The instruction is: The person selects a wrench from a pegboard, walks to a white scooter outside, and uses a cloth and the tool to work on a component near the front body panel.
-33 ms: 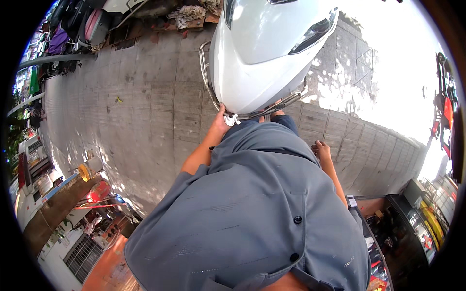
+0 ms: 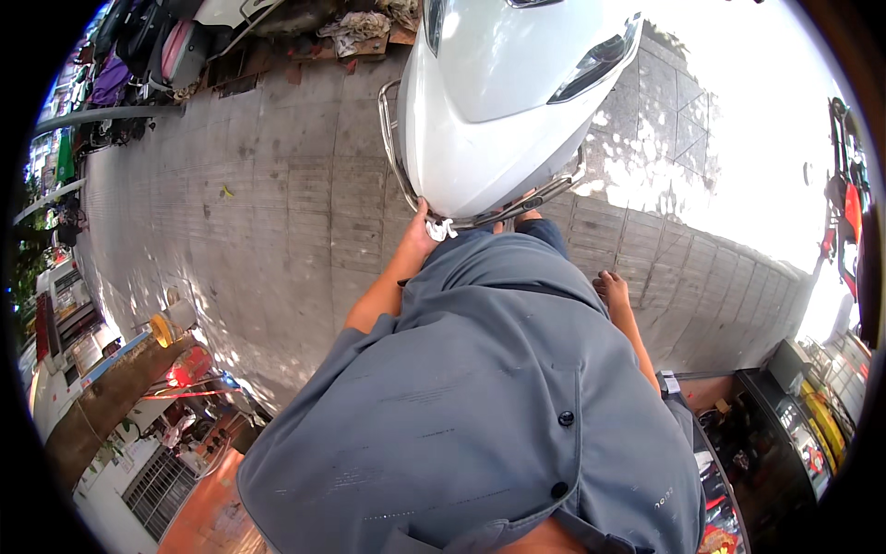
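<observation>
The white front of a scooter (image 2: 489, 111) faces me, with a metal guard bar (image 2: 391, 138) curving round its nose. My left hand (image 2: 417, 238) is closed on a crumpled white cloth or tissue (image 2: 440, 230). Its thumb points up beside the bar at the nose's left side; whether it touches the bar I cannot tell. By my right hip hangs my right hand (image 2: 613, 290), fingers loosely bent and a little apart, no object visible in it. Below the nose my feet and dark trousers (image 2: 551, 234) show in part.
Grey paving (image 2: 277, 203) surrounds the scooter, brightly sunlit on the right. Bags and bundles (image 2: 175, 55) lie at the far left, near rags (image 2: 355, 32). A tree trunk (image 2: 111, 397) stands at the lower left. A dark cabinet (image 2: 771, 425) is at the lower right.
</observation>
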`<state>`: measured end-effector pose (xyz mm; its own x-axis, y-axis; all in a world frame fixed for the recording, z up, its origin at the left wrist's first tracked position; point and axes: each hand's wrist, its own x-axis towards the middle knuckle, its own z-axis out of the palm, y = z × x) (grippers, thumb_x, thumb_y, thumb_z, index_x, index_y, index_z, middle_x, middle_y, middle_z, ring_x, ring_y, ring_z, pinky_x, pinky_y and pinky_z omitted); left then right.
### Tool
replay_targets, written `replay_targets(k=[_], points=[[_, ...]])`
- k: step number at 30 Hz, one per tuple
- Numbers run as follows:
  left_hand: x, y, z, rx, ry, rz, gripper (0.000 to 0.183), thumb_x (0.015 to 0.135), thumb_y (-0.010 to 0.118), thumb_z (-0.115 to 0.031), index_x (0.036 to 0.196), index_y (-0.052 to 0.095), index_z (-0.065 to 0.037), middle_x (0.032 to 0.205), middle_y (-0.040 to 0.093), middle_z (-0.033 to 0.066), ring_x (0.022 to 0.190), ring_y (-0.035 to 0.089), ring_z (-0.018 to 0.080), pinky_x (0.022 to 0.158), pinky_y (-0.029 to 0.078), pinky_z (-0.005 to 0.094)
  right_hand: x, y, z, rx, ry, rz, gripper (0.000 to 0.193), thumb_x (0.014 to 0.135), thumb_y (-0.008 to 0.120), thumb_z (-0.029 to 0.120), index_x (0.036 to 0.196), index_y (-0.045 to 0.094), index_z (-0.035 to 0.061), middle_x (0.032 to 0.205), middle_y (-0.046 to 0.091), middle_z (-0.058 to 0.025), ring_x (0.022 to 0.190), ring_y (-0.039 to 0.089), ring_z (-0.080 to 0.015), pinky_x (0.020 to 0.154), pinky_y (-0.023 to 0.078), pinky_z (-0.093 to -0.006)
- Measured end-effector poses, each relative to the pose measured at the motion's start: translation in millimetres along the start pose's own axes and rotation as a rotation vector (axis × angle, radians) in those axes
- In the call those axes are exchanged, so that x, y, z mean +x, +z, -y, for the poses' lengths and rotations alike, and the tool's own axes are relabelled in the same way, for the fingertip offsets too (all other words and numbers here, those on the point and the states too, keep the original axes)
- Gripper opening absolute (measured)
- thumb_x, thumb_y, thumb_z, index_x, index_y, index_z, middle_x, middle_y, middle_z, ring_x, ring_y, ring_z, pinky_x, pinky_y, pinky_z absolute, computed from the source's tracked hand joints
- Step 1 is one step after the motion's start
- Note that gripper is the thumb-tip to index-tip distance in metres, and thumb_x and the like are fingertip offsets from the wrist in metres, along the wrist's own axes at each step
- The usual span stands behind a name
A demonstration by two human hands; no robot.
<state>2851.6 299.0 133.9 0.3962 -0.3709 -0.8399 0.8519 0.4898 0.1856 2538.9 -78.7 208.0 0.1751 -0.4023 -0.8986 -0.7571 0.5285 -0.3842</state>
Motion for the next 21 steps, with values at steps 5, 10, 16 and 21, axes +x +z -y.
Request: replay_targets(k=[5,10,16,21], points=[[-7.9,11.9,1.7,-0.016,-0.018,-0.038,0.073,0.091,0.055,-0.056,0.141,0.041,-0.004,0.139,0.050,0.0126,0.125,0.049,0.0310,0.107,0.040,0.0472,6.5,-6.2,-23.7,0.009,-0.020,0.016,0.023,0.095,0.058,0.027,0.104,0.060,0.0059,0.086,0.066,-0.0082,0.071,0.064,-0.0173,0.058,0.050,-0.0299],[-7.0,8.2,0.0,-0.018,-0.008,-0.010,0.075,0.091,0.056,-0.056,0.142,0.039,-0.003,0.141,0.049,0.0127,0.125,0.049,0.0310,0.107,0.039,0.0482,7.9,6.2,-1.5,0.000,-0.036,0.014,0.029,0.095,0.057,0.028,0.110,0.060,0.0039,0.091,0.067,-0.0098,0.076,0.064,-0.0179,0.064,0.051,-0.0311],[-1.4,-4.8,1.2,-0.017,-0.056,0.109,0.076,0.089,0.057,-0.058,0.140,0.041,-0.004,0.138,0.051,0.0129,0.123,0.050,0.0323,0.106,0.040,0.0499,2.2,16.5,46.2,0.001,-0.143,0.051,0.033,0.096,0.057,0.028,0.114,0.060,0.0012,0.093,0.067,-0.0106,0.078,0.064,-0.0182,0.066,0.051,-0.0317],[15.3,-25.4,-0.3,-0.026,-0.083,0.096,0.077,0.089,0.059,-0.057,0.141,0.040,-0.003,0.138,0.050,0.0128,0.121,0.051,0.0317,0.106,0.040,0.0493,-10.0,22.0,51.7,0.003,-0.131,0.037,0.032,0.096,0.058,0.028,0.114,0.060,0.0014,0.092,0.067,-0.0099,0.077,0.064,-0.0177,0.065,0.051,-0.0312]])
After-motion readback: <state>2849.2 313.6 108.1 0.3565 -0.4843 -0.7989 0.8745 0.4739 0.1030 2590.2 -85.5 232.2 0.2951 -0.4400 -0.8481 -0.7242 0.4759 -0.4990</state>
